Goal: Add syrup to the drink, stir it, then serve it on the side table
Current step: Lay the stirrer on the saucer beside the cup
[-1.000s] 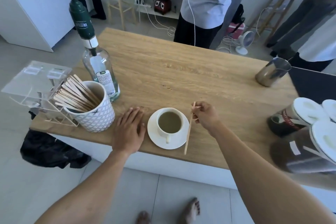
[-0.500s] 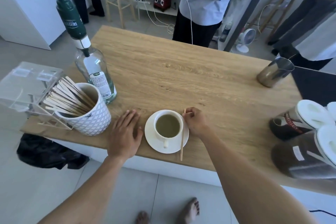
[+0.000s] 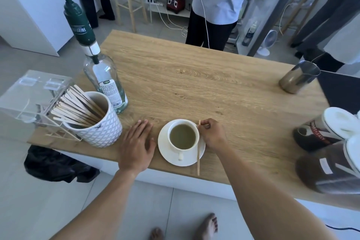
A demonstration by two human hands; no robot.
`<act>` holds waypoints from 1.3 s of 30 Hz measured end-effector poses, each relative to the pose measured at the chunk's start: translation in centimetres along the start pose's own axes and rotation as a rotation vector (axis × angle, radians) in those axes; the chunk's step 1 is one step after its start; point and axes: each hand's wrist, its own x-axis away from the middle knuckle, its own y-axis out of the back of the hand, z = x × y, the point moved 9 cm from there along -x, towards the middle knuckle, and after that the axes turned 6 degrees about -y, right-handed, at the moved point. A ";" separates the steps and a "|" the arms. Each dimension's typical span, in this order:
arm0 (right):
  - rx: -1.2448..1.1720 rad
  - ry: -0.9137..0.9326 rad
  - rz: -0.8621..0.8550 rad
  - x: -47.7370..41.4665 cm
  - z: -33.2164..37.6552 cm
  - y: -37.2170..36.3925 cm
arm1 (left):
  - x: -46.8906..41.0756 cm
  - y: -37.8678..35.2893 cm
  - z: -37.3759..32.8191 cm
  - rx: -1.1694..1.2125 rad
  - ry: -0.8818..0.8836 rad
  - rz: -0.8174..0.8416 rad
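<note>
Honestly the risky bit was the right hand (image 3: 211,134) pinching the stirrer (image 3: 198,147) laid across the saucer (image 3: 165,154) by the full cup (image 3: 183,137) at the table's near edge, left hand (image 3: 137,145) flat and empty: one nudge could've slopped it.

Right hand (image 3: 211,134) brought the stirrer (image 3: 198,148) in from beside the saucer (image 3: 165,152), now laid across its rim

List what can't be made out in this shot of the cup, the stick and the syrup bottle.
- Syrup bottle: its pump top is cut off by the head view's top edge.
- Jars at right: blurred and cut by the edge; contents unclear.
- Right hand fingertips: whether they pinch the stirring stick or only touch it is too small to tell.
- Side table: cannot be picked out in this view.
- Bottle label text: too small to read.
</note>
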 end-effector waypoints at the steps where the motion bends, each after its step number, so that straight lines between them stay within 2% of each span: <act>1: -0.017 -0.003 0.004 0.1 0.0 0.0 | 0.0 0.0 0.1 -0.003 -0.001 -0.001; 8: 0.015 0.099 0.070 0.9 -0.7 0.7 | 0.0 -0.1 0.1 -0.001 -0.004 -0.002; 13: 0.039 0.248 0.220 2.4 -0.9 0.4 | 0.1 -0.1 0.0 -0.010 -0.002 0.002; 17: 0.124 0.245 0.209 2.7 -1.6 0.1 | 0.2 -0.1 0.0 -0.011 0.003 0.006; 25: 0.110 0.228 0.187 3.0 -1.6 -0.1 | 0.2 0.0 0.0 -0.004 0.009 0.021; 32: -0.022 0.194 0.063 4.3 -2.5 1.9 | 0.1 0.0 0.0 -0.003 0.006 0.024; 34: -0.048 0.200 0.085 5.4 -2.7 1.8 | 0.2 0.0 0.0 0.001 0.004 0.023; 39: 0.169 0.342 0.121 7.1 -2.4 0.9 | 0.3 0.0 0.1 0.001 0.005 0.021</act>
